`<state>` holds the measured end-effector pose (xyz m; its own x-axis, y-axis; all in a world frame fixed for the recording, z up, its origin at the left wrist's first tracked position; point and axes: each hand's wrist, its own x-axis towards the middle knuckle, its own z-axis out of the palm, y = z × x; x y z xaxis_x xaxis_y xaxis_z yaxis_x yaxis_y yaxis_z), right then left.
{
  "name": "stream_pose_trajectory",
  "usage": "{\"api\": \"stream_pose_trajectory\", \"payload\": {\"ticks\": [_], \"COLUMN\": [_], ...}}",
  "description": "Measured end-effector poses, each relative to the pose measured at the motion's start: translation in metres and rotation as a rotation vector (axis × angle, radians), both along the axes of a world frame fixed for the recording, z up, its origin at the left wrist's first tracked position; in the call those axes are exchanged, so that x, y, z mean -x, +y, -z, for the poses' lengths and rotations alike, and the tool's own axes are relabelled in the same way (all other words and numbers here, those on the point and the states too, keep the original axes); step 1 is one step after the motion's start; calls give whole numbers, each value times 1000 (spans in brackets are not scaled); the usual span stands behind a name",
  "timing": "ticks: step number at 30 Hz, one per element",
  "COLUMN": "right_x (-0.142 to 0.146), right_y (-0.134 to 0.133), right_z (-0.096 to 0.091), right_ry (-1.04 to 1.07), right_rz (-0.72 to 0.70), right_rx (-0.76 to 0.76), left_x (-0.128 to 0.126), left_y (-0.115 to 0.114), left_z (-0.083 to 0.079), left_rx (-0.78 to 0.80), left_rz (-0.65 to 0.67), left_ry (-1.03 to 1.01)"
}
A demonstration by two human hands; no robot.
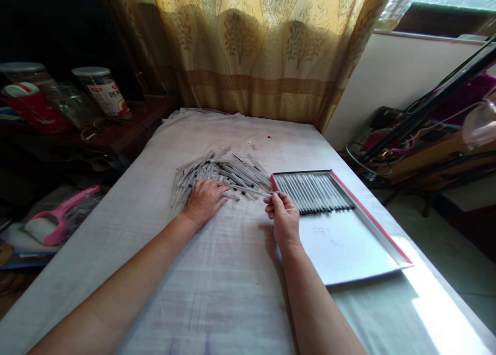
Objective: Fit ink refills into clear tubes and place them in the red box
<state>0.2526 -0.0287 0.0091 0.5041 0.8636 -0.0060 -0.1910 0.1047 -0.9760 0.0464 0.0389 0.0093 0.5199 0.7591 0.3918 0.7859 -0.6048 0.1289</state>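
Note:
A loose heap of clear pens with black ends (240, 173) lies across the middle of the cloth-covered table. My left hand (205, 201) rests palm down on the near side of this heap, its fingers stretched to the right and holding nothing that I can see. Between the thumb and fingertips of my right hand (285, 215) is one end of a clear pen (251, 190), which points left over the heap. Beside that hand, a shallow box lid with red edges (382, 231) holds a row of similar pens (313, 192), their black ends toward me.
A small red bit (268, 137) lies beyond the heap. Jars (106, 94) and a red container (36, 109) stand on a dark cabinet at left, above a pink-handled item (64, 215). A patterned curtain (248, 50) hangs behind the table (217, 293).

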Motion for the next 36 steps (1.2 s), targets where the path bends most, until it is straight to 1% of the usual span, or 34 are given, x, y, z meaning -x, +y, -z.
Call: {"api": "stream_pose_trajectory", "payload": {"ticks": [2,5,7,11,15,20,25,28,31,33,36], "right_x": [-1,-1,-2,-3,1,6,7,5,1,-1,-4], "right_y": [0,0,-1,-4,-7,-9,-9,-9,-10,-11,-12], "right_z": [1,2,2,2,0,-3,-2,-2,-2,-3,-2], "right_ry": [-2,-13,-36,-138,-249,-326,-347,-303,-261,-262,-297], "right_rz": [3,6,15,8,-31,-57,-77,-175,-356,-474,-577], "right_rx": [-3,-10,-19,-37,-35,-18,-17,21,135,203,232], "left_x": [-6,-9,-5,12,26,28,25,24,25,27,29], "left_y": [2,0,-4,-19,-32,-38,-42,-45,-46,-47,-48], "left_z": [2,3,2,-1,0,1,-1,0,3,6,8], "left_rx": [-22,-37,-21,19,1,-1,-14,-10,20,51,78], "left_rz": [20,16,-6,-70,-66,-50,-11,27,79,113,158], "left_ry": [40,35,-12,-144,-161,-165,-170,-206,-293,-354,-403]}}
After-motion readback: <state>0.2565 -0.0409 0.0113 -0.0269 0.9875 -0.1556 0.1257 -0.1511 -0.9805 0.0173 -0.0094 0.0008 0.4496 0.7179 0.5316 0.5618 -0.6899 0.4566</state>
